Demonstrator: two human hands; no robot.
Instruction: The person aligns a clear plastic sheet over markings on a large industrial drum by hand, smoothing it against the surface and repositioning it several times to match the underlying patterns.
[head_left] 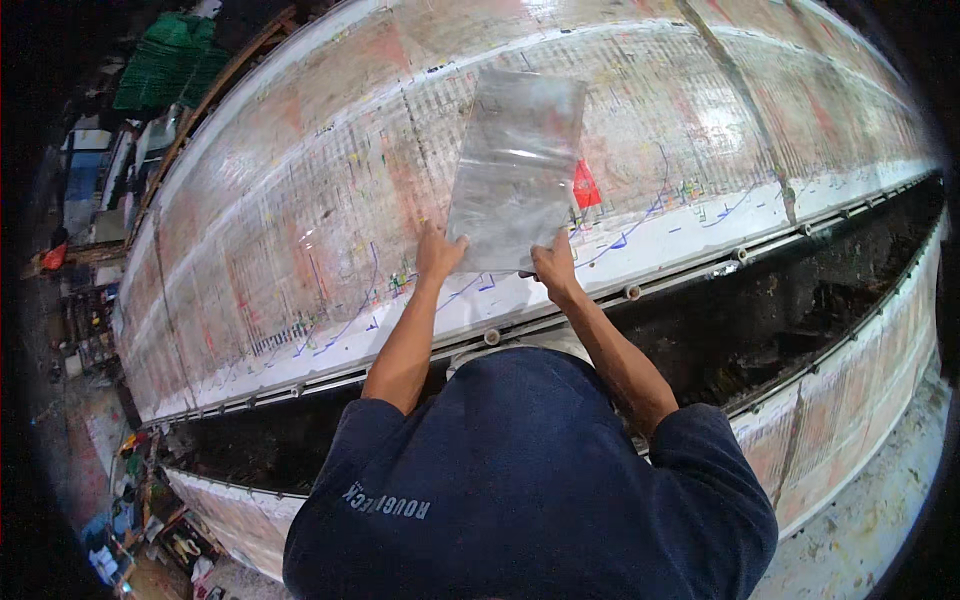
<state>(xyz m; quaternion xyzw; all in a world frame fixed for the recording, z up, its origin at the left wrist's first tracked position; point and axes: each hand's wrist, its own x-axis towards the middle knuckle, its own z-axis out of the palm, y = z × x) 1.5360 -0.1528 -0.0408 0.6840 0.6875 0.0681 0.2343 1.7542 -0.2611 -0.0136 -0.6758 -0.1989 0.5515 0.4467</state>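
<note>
A greyish, see-through plastic sheet (518,150) is held out over the long table (330,180), its glossy surface catching the light. My left hand (440,252) grips its near left corner, thumb on top. At the near right corner my right hand (555,266) is closed on the same sheet. A small dark spot shows beside the right fingertips; I cannot make out what it is. Just right of the sheet lies a bright red patch (586,186), partly covered by it.
The tabletop carries stripes, ink stains and blue marks. A metal rail (632,292) with round knobs runs along its near edge. Behind me stands a second stained table (850,430), with a dark gap between. Clutter and green netting (172,60) lie at the left.
</note>
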